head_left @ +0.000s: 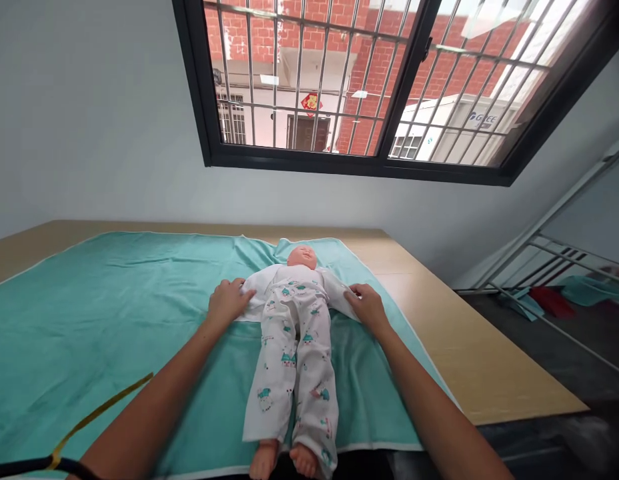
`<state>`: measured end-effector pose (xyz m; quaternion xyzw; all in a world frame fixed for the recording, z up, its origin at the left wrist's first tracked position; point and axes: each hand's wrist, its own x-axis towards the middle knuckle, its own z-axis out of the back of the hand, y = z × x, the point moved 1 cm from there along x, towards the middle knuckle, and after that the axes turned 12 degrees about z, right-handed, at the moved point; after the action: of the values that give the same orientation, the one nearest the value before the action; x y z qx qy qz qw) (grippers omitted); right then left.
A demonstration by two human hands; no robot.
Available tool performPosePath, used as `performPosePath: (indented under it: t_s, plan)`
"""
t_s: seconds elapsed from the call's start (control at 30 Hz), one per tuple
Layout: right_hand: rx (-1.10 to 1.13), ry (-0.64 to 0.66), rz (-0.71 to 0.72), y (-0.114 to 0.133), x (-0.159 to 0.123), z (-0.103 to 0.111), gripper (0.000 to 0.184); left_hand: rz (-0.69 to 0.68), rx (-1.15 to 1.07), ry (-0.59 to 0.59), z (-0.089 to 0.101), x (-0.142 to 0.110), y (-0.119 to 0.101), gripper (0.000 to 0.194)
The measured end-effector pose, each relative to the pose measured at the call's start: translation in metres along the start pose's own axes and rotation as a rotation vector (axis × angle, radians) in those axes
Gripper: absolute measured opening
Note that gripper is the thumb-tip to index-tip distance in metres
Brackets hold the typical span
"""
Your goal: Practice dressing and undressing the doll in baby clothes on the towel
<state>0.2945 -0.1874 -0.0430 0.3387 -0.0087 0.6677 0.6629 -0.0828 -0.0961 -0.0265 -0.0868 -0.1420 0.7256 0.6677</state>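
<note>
A baby doll (302,257) lies on its back, head toward the window and bare feet toward me. It wears a white long-sleeved top (300,273) and white trousers (284,333) printed with small green and pink figures. My left hand (227,304) is closed on the end of the sleeve (257,293) on the left side. On the other side, my right hand (368,308) pinches the opposite sleeve (338,293) near its cuff. Both sleeves are spread out sideways. The doll's own hands are hidden.
A green cloth (114,320) with a pale edge lies under the doll on a wooden table (469,353). Behind stand a white wall and a barred window (309,160). A metal frame (534,240) is at right. A dark cord (24,465) with a yellow tie shows at lower left.
</note>
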Motion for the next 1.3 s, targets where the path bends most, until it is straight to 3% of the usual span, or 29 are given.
performPosePath:
  t_s: [0.1,0.23,0.37,0.43,0.5,0.63,0.73,0.8,0.87,1.0,1.07,1.17,1.23,1.3]
  plan:
    - [0.083,-0.107,-0.001,0.006,-0.006,0.006,0.028,0.011,-0.067,-0.099,0.000,-0.004,0.003,0.039]
    - [0.215,-0.054,-0.087,0.037,0.010,0.021,0.034,0.065,-0.299,-0.038,0.028,-0.002,-0.013,0.029]
    - [0.302,-0.005,-0.009,0.099,0.038,0.014,0.033,-0.078,-0.483,0.037,0.051,-0.014,-0.072,0.028]
    - [0.216,0.152,0.119,0.127,0.042,0.000,0.029,-0.213,-0.361,0.101,0.043,-0.032,-0.102,0.023]
    - [0.154,0.300,0.196,0.141,0.037,-0.011,0.026,-0.266,-0.207,0.128,0.028,-0.053,-0.118,0.019]
    - [0.330,0.464,0.203,0.133,0.022,-0.011,0.031,-0.308,-0.302,0.127,0.009,-0.074,-0.112,0.025]
    - [0.401,0.331,0.097,0.124,0.027,-0.004,0.037,-0.292,-0.370,0.145,0.016,-0.077,-0.101,0.024]
    - [0.332,0.205,0.020,0.127,0.032,-0.003,0.033,-0.244,-0.302,0.117,0.022,-0.083,-0.097,0.033]
    - [0.240,0.189,0.011,0.137,0.029,-0.007,0.029,-0.247,-0.201,0.071,0.021,-0.095,-0.093,0.037]
    - [0.026,0.144,0.151,0.154,-0.012,-0.016,0.027,-0.308,-0.068,-0.024,0.002,-0.124,-0.083,0.044]
    - [-0.045,0.101,0.272,0.156,-0.034,-0.017,0.036,-0.330,-0.061,-0.036,-0.003,-0.128,-0.079,0.048]
    - [-0.005,0.150,0.370,0.149,-0.042,-0.012,0.038,-0.394,-0.198,0.075,0.003,-0.110,-0.080,0.039]
    - [0.101,0.187,0.292,0.140,-0.024,-0.009,0.029,-0.378,-0.351,0.165,0.012,-0.084,-0.084,0.034]
    - [0.173,0.140,0.132,0.132,0.006,-0.008,0.032,-0.254,-0.446,0.182,0.018,-0.053,-0.090,0.036]
